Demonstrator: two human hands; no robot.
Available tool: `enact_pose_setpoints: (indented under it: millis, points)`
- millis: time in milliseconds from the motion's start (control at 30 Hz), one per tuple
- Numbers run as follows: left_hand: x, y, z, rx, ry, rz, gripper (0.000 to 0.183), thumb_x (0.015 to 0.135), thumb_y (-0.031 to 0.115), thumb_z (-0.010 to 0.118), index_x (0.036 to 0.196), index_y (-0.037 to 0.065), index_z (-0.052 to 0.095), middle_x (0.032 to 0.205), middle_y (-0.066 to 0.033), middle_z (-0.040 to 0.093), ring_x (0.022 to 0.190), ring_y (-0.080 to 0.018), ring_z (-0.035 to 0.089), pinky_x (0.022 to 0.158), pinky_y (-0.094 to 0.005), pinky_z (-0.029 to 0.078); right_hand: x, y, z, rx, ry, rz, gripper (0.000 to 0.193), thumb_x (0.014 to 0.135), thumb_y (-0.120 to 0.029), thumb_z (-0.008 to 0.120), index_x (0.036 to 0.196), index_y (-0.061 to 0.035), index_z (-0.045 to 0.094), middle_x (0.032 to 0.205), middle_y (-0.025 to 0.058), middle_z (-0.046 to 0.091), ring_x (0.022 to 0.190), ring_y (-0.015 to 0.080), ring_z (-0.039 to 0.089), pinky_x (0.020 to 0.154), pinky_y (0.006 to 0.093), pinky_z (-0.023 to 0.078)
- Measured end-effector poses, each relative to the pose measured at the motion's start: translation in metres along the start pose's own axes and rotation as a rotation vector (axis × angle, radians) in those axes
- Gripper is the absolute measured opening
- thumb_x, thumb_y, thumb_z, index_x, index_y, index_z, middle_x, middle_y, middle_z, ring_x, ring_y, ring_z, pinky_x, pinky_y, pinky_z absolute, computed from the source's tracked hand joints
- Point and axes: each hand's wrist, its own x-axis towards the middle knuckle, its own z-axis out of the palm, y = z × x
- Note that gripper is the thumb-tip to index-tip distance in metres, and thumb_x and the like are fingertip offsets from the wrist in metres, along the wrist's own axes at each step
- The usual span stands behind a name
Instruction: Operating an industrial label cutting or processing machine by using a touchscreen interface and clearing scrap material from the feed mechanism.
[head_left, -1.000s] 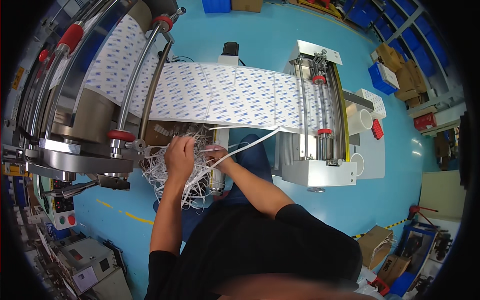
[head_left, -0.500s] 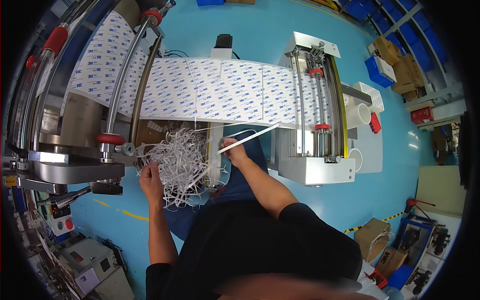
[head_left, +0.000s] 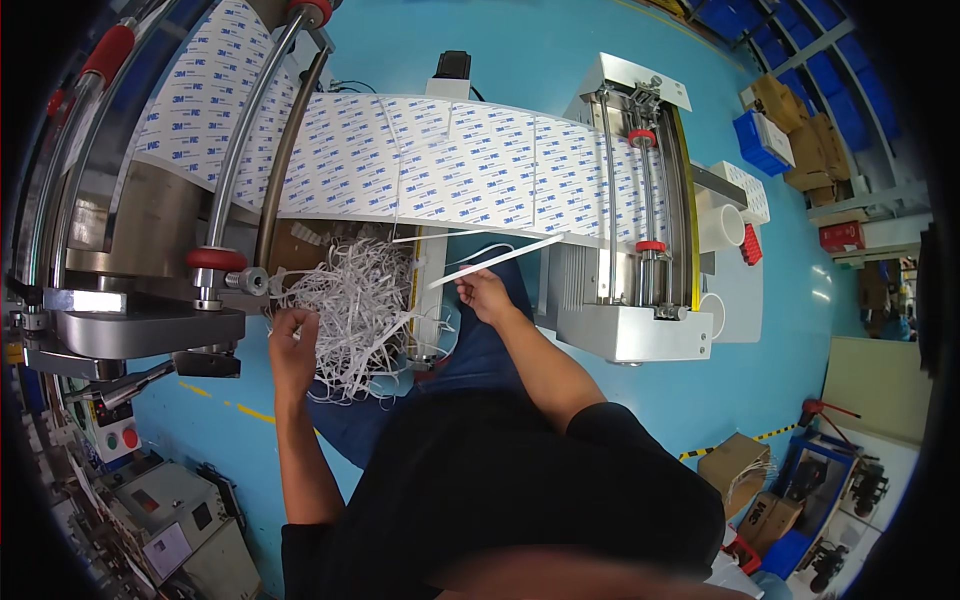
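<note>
A wide white sheet printed in blue [head_left: 460, 165] stretches between two roller units. From its near edge at the right, a narrow white strip [head_left: 510, 260] hangs off toward my right hand [head_left: 485, 297]. The thumb and fingers of that hand are pinched at the strip, near its loose end. A thinner strip curls just beyond. To the left, my left hand [head_left: 293, 345] is closed beside a tangled heap of white strips [head_left: 350, 320]; what its curled fingers hold, if anything, is hidden.
A large metal roller machine [head_left: 150, 240] with red collars stands at the left. The silver roller unit [head_left: 640, 320] is at the right, with white cups [head_left: 718, 228] beyond it. Cardboard boxes [head_left: 735, 470] lie on the blue floor at lower right.
My left hand has moved slightly left along the heap's edge. My right hand has shifted a little right, and the strip's loose end has risen slightly. The whole view has tilted a little.
</note>
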Motion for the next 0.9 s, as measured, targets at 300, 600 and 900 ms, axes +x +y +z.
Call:
enact_pose_setpoints:
  millis: [300, 600, 900]
  points:
    - [-0.009, 0.019, -0.008, 0.018, 0.111, 0.180, 0.005, 0.089, 0.005, 0.051, 0.085, 0.003, 0.053, 0.108, -0.0075, 0.055, 0.097, -0.0161, 0.051, 0.090, -0.0275, 0.036, 0.005, 0.008, -0.007, -0.043, -0.061, 0.026, 0.014, 0.089, -0.013, 0.055, 0.101, -0.0074, 0.057, 0.084, 0.0048, 0.062, 0.070, 0.0124, 0.058, 0.061, 0.0252, 0.048]
    - [-0.031, -0.043, -0.039, -0.515, 0.165, -0.132, 0.015, 0.095, 0.018, 0.049, 0.088, 0.006, 0.054, 0.085, 0.0005, 0.055, 0.080, -0.0074, 0.049, 0.078, -0.0224, 0.038, 0.002, 0.006, 0.010, -0.092, -0.064, 0.050, 0.017, 0.088, -0.012, 0.057, 0.103, -0.0057, 0.057, 0.078, 0.0041, 0.060, 0.064, 0.0110, 0.056, 0.055, 0.0240, 0.046]
    - [0.001, -0.137, -0.106, -0.654, 0.129, -0.166, 0.016, 0.096, 0.019, 0.048, 0.086, 0.006, 0.051, 0.083, -0.0003, 0.052, 0.081, -0.0077, 0.049, 0.079, -0.0233, 0.040, -0.049, -0.006, 0.125, 0.160, -0.286, -0.339, 0.043, 0.086, -0.014, 0.058, 0.127, -0.0102, 0.045, 0.119, 0.0111, 0.054, 0.085, 0.0169, 0.056, 0.074, 0.0296, 0.045]
